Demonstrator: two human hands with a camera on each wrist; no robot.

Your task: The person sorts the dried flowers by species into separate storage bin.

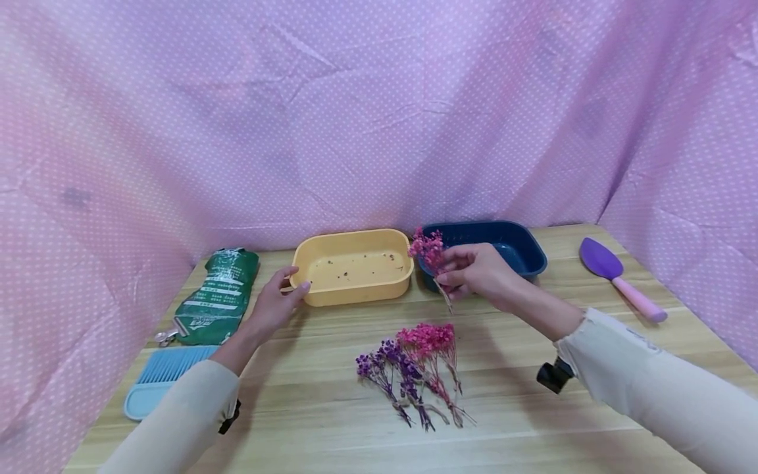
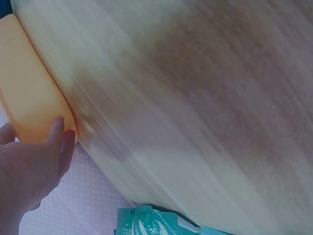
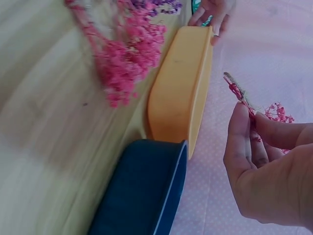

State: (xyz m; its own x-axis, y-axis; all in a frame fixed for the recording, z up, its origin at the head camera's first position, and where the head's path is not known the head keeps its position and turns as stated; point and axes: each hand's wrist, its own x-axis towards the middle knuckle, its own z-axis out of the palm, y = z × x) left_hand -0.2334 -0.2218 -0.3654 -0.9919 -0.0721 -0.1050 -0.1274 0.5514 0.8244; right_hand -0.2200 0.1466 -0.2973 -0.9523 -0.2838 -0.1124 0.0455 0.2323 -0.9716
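Note:
My left hand (image 1: 277,304) holds the left end of a yellow plastic tub (image 1: 355,293), thumb at the front corner and fingers at the end wall. Dark crumbs and bits dot its bottom. In the left wrist view the fingers (image 2: 56,128) lie against its outer wall. My right hand (image 1: 481,273) pinches the stems of a small bunch of pink dried flowers (image 1: 429,247), blossoms up, in front of a dark blue tub (image 1: 515,253). In the right wrist view thumb and fingertips grip the stems (image 3: 239,93).
Purple dried flowers (image 1: 408,368) and pink dried flowers (image 1: 428,342) lie on the wooden table (image 1: 308,408). At left are a green bag (image 1: 222,296) with a metal clip (image 1: 172,332) and a light blue brush-and-dustpan set (image 1: 166,375). A purple spatula (image 1: 604,260) with pink handle lies at right.

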